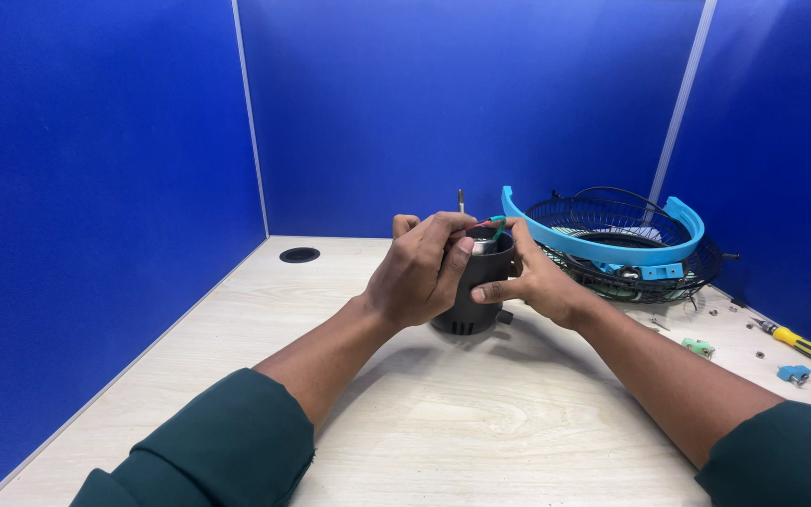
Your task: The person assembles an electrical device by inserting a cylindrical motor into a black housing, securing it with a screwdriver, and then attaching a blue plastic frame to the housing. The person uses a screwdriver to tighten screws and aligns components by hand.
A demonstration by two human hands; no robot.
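A dark cylindrical motor housing (477, 299) stands upright on the light wooden desk (443, 413), with a thin metal shaft (461, 200) sticking up behind it and red and green wires (492, 223) at its top. My left hand (417, 270) wraps over the housing's left side and top. On the housing's right side my right hand (532, 278) grips it, thumb across the front.
A black wire fan grille with a light blue plastic ring (623, 242) sits at the back right. A yellow-handled screwdriver (804, 348), small blue and green clips (793, 374) and loose screws lie at the right. A round cable hole (299, 254) is at the back left. Blue partition walls surround the desk.
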